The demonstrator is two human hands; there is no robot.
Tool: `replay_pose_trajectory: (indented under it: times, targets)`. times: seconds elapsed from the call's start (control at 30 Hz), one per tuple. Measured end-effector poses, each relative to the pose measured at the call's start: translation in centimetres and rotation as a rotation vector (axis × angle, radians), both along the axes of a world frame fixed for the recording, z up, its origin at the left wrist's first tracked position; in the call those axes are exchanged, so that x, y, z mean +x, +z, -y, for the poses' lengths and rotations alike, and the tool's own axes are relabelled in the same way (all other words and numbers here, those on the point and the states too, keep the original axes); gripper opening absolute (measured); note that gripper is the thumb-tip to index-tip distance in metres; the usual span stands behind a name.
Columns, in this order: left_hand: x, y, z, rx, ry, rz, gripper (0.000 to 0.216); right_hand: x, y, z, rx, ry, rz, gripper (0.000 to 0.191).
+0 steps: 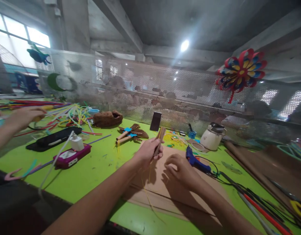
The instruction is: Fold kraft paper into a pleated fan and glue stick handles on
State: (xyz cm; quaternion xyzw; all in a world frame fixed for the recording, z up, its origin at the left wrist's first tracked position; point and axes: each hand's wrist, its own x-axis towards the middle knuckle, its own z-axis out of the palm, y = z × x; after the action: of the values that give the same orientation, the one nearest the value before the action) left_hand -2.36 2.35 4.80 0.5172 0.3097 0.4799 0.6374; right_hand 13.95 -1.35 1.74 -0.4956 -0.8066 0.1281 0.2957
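Note:
My left hand (150,150) is closed around a narrow brown strip (160,138), which stands tilted upward from the fist; its material is not clear. A thin yellow string (150,200) trails below this hand over a brown board (174,192). Just to the right, my right hand (181,169) hovers over the board, fingers bent and apart, with nothing visible in them. A blue glue gun (195,160) lies close beyond it. Past my left hand rest two tan rolls (124,139) with blue bits and brown leaf-like pieces attached.
Another person's hand (26,116) reaches in at left, near colourful strips (74,114). A purple power strip (72,156) with a white charger, a black case (53,139), a phone (155,121), a cream jug (212,137) and scissors (298,209) surround the board. A perforated screen (140,85) stands behind.

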Motion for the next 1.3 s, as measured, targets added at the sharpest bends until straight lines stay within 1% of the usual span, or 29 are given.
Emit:
replay_pose_trajectory:
  times: [0.07, 0.17, 0.2, 0.27, 0.3, 0.33, 0.43, 0.47, 0.5, 0.57, 0.63, 0.73, 0.87, 0.97, 1.17, 1.3]
  targets:
    - [0.1, -0.3, -0.2, 0.009, -0.007, -0.001, 0.013, 1.0, 1.0, -0.4, 0.099, -0.053, -0.052, 0.016]
    - [0.2, -0.6, -0.2, 0.010, -0.052, -0.017, 0.015, 2.8, 2.1, -0.9, 0.205, -0.147, -0.168, 0.032]
    - [0.3, -0.6, -0.1, 0.005, -0.072, -0.025, 0.015, 3.3, 2.4, -1.1, 0.223, -0.166, -0.207, 0.033]
    - [0.5, -0.5, 0.4, -0.013, -0.123, -0.032, 0.015, 3.9, 2.7, -1.3, 0.232, -0.172, -0.278, 0.028]
    - [0.7, -0.5, 0.7, -0.024, -0.158, -0.029, 0.015, 4.1, 2.8, -1.4, 0.199, -0.147, -0.337, 0.023]
    - [0.8, -0.4, 1.0, -0.034, -0.202, -0.021, 0.015, 4.1, 2.8, -1.5, 0.141, -0.101, -0.417, 0.022]
    - [1.0, 0.0, 1.8, -0.043, -0.374, 0.028, 0.019, 3.6, 2.5, -1.7, -0.112, 0.138, -0.709, 0.044]
    - [1.1, 0.1, 2.0, -0.046, -0.418, 0.041, 0.019, 3.3, 2.3, -1.7, -0.189, 0.215, -0.782, 0.046]
    - [1.0, 0.2, 2.1, -0.054, -0.447, 0.045, 0.019, 3.0, 2.2, -1.7, -0.252, 0.266, -0.826, 0.044]
    - [1.0, 0.3, 2.2, -0.063, -0.465, 0.050, 0.018, 2.2, 1.8, -1.5, -0.337, 0.298, -0.865, 0.034]
    - [0.8, 0.5, 2.1, -0.064, -0.455, 0.057, 0.016, 1.6, 1.3, -1.4, -0.362, 0.266, -0.866, 0.029]
    - [0.6, 0.6, 1.9, -0.067, -0.403, 0.087, 0.015, 1.0, 0.5, -1.5, -0.333, 0.196, -0.837, 0.036]
    - [0.5, 0.6, 1.6, -0.067, -0.249, 0.110, 0.015, 0.4, -0.8, -1.9, -0.309, 0.121, -0.761, 0.040]
    - [0.8, 0.1, 1.5, -0.054, -0.151, 0.090, 0.018, -0.4, -1.9, -1.9, -0.296, 0.095, -0.671, 0.042]
    - [1.5, -0.9, 1.5, -0.040, -0.026, 0.049, 0.019, -1.6, -3.5, -1.5, -0.219, 0.041, -0.510, 0.031]
    - [1.5, -0.9, 1.6, 0.026, 0.072, -0.099, 0.025, -1.9, -4.1, -1.3, -0.124, -0.004, -0.420, 0.026]
